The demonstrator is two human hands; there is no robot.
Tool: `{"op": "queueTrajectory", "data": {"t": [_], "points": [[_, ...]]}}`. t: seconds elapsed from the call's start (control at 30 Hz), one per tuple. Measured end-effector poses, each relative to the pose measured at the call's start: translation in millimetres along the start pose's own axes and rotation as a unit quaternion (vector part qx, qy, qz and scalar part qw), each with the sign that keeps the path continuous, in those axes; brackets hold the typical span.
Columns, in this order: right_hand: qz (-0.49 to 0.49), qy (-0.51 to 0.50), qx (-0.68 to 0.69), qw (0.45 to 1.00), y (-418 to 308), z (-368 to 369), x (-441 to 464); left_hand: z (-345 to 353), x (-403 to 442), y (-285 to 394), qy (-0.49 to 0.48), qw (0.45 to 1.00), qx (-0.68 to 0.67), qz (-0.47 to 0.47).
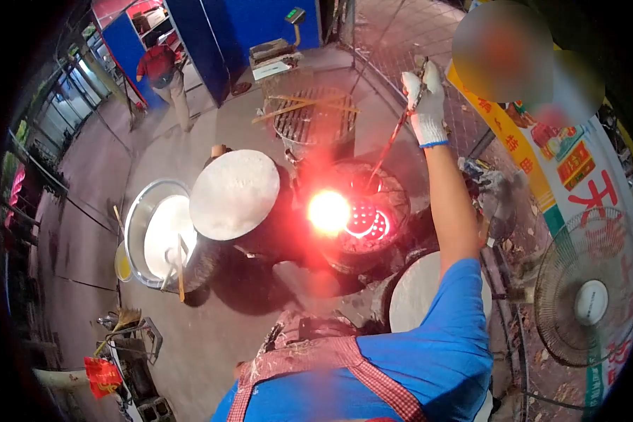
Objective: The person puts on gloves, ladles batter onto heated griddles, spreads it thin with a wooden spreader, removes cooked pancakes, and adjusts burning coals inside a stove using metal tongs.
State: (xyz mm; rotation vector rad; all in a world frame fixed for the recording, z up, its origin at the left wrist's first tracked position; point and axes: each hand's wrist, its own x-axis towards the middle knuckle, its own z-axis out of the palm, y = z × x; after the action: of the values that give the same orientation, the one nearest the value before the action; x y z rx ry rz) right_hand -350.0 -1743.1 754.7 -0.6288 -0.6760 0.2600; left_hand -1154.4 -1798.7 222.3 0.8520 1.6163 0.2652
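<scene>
My right hand (425, 105), in a white work glove with a blue cuff, is raised at the upper right with its fingers closed around a long thin metal rod (390, 151). The rod slants down into the round stove (399, 193), below and left of the hand. Inside the stove glow red coal briquettes (376, 224) with round holes, and a white-hot glare (328, 212) washes out its left side. Whether the rod's lower tip touches a briquette cannot be made out. My left hand does not show.
Left of the stove are a round pale lid (235, 193) and a metal basin (135, 232) of white stuff with utensils. Behind stands a slatted grate (313, 130) with sticks across it. A fan (545, 302) stands at right. A person in red (160, 63) is far left.
</scene>
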Motion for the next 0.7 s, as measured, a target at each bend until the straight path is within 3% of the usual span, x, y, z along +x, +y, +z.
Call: {"op": "queueTrajectory", "data": {"t": [0.1,0.2,0.27,0.3,0.4,0.43,0.47,0.5,0.57,0.6,0.7], "points": [[-0.047,-0.018,-0.163,0.985,15,-5,4,2,-5,-2,0.001,1.000,-0.008,-0.005],[-0.148,0.004,-0.467,0.872,36,-24,13,4,-10,0,0.005,1.000,-0.020,-0.009],[-0.018,-0.018,-0.229,0.973,40,-32,19,3,-15,-5,0.009,1.000,-0.026,-0.013],[0.050,-0.026,-0.101,0.993,43,-32,18,2,-17,-7,0.009,0.999,-0.028,-0.014],[0.045,-0.033,-0.073,0.996,31,3,-8,2,-21,-12,0.014,0.999,-0.041,-0.015],[-0.032,-0.039,-0.222,0.974,20,29,-24,0,-21,-16,0.018,0.999,-0.046,-0.016],[-0.105,-0.093,-0.237,0.961,16,38,-28,-2,-22,-19,0.021,0.998,-0.051,-0.019],[-0.009,-0.109,-0.099,0.989,-4,55,-38,-3,-24,-21,0.024,0.998,-0.057,-0.021],[-0.055,-0.102,-0.163,0.980,-29,75,-41,-4,-26,-22,0.026,0.997,-0.069,-0.028],[-0.060,-0.056,-0.088,0.993,-39,85,-41,-3,-27,-20,0.028,0.996,-0.076,-0.030],[-0.107,-0.152,-0.100,0.977,-53,70,-25,5,-31,-6,0.021,0.994,-0.100,-0.040]]}}
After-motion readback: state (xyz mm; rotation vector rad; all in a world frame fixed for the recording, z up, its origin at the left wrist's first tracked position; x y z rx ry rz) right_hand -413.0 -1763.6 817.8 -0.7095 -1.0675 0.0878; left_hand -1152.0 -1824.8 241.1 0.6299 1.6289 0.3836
